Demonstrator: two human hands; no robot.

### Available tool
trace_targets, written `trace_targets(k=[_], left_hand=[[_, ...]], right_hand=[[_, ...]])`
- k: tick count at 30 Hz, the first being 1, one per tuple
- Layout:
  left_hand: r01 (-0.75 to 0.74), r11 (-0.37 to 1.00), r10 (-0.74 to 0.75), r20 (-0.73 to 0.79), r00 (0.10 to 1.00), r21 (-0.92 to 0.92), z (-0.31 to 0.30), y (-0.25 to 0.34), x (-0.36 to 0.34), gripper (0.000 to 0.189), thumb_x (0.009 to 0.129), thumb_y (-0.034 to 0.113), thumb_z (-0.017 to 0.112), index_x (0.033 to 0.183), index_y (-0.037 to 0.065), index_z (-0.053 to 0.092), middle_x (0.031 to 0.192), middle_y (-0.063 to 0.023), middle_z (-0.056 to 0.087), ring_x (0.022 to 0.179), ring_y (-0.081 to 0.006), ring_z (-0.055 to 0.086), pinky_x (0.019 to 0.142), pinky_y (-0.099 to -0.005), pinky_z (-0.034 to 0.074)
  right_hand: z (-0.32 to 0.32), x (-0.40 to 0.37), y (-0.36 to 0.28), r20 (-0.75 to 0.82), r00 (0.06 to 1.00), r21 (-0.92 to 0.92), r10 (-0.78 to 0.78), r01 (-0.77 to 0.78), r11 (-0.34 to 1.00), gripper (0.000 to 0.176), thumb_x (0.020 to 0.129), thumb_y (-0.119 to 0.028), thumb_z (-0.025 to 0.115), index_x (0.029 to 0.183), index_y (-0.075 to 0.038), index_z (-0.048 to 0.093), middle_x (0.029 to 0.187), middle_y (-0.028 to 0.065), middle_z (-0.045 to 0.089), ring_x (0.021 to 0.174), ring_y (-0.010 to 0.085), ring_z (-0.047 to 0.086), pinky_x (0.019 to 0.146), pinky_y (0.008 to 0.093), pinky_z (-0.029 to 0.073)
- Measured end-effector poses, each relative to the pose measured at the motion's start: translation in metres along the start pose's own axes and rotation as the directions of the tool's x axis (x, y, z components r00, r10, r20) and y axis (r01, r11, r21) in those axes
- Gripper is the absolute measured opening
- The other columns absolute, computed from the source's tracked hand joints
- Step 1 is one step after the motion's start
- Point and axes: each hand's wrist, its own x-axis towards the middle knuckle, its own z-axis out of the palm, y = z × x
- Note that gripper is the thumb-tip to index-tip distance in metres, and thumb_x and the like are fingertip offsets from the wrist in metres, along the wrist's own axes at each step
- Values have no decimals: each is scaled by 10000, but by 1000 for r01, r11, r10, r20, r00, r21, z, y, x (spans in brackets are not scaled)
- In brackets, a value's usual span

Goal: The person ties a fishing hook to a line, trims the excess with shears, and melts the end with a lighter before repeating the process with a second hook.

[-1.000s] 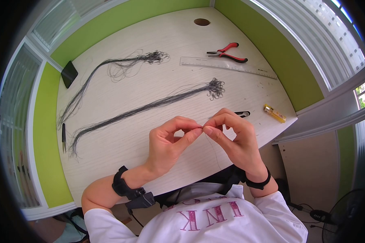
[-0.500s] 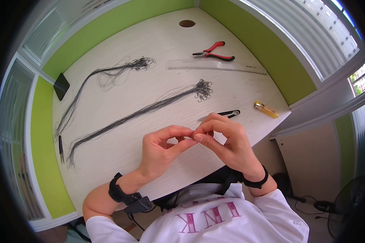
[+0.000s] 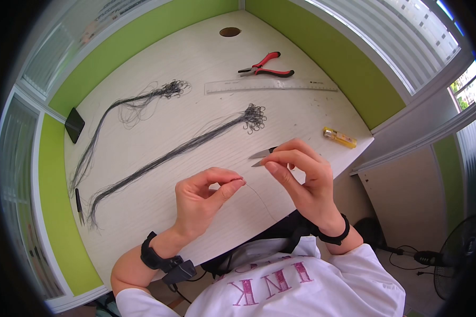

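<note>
My left hand (image 3: pixel 203 198) pinches one end of a thin pale thread (image 3: pixel 261 199) that curves down toward the table's front edge. Anything else between those fingertips is too small to make out. To its right, my right hand (image 3: pixel 304 182) is raised, apart from the left, with thumb and forefinger slightly separated and nothing visible between them. Thread snips (image 3: pixel 261 154) lie just behind the right fingers, which hide their handle. Beyond the hands stretches a long bundle of dark lines (image 3: pixel 182 149) with metal hooks (image 3: pixel 254 118) at its right end.
A second hooked bundle (image 3: pixel 111 108) lies at the back left. Red-handled pliers (image 3: pixel 267 70) are behind a clear ruler (image 3: pixel 269 86). A yellow lighter (image 3: pixel 339 137) is at the right, dark tweezers (image 3: pixel 79 206) and a black flat object (image 3: pixel 74 126) at the left. Green partitions (image 3: pixel 344 68) border the table (image 3: pixel 158 58).
My hands have come apart; the right one has let go and moved right, while the left keeps its pinch. More of the thread and the snips' blades show. The view has shifted slightly.
</note>
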Motion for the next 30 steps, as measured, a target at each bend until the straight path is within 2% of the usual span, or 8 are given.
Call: trace_targets(k=[3,5,7,12,15,19,25,30], left_hand=[[32,999,-33,-21,999,-26,-2,2,1,105,847,-30,610,931,-3,668,895,-84,678,634,-39,524,522,-173,406],[63,997,-65,-48,997,-31,-5,5,2,101,856,-13,594,929,9,661,879,-97,674,536,-11,453,425,-161,314],[78,994,-80,-19,997,-79,-6,7,4,90,863,8,594,926,1,658,884,-109,675,516,-11,424,424,-160,312],[90,988,-92,-14,996,-122,-4,13,6,81,873,28,592,913,-11,650,897,-129,675,509,-14,411,405,-154,305],[123,980,-122,13,992,-156,-7,15,6,79,879,52,600,898,-13,643,903,-147,671,513,-19,415,392,-152,305],[168,973,-155,90,984,-158,-12,17,5,170,886,129,632,971,-18,640,944,-133,682,578,-20,461,425,-157,357],[166,974,-150,108,983,-153,-10,23,4,136,901,120,605,918,-13,627,898,-144,664,550,-26,428,393,-150,313],[164,978,-152,96,984,-128,-13,27,7,135,902,115,600,937,-12,631,865,-118,661,547,-21,421,395,-153,308]], right_hand=[[-41,5,12,-146,989,-376,-20,-37,926,209,753,-27,711,948,3,641,893,96,617,772,216,583,726,314,460],[-66,3,23,-148,986,-745,-80,-58,664,286,746,-50,711,1018,-23,626,979,101,609,897,263,571,815,360,437],[-85,-7,41,-145,989,-862,-37,-108,495,319,754,-82,700,1057,-37,612,1039,104,598,985,295,541,894,403,385],[-93,-11,48,-124,970,-800,209,-222,557,268,772,-85,686,1018,-20,600,978,105,583,933,258,552,879,356,391],[-67,-5,24,-29,962,-202,270,-270,941,234,797,-22,677,996,-8,554,954,60,537,915,148,544,786,267,438],[-20,-3,1,304,913,498,272,-396,771,250,867,-9,622,1046,-20,448,970,56,516,931,119,546,744,264,484],[13,6,-4,380,884,576,272,-456,679,137,981,-163,463,1014,-31,455,712,9,500,682,71,478,583,219,374],[29,4,9,324,910,541,258,-402,738,444,1016,-385,307,939,-16,542,679,-13,420,637,82,343,602,236,307]])
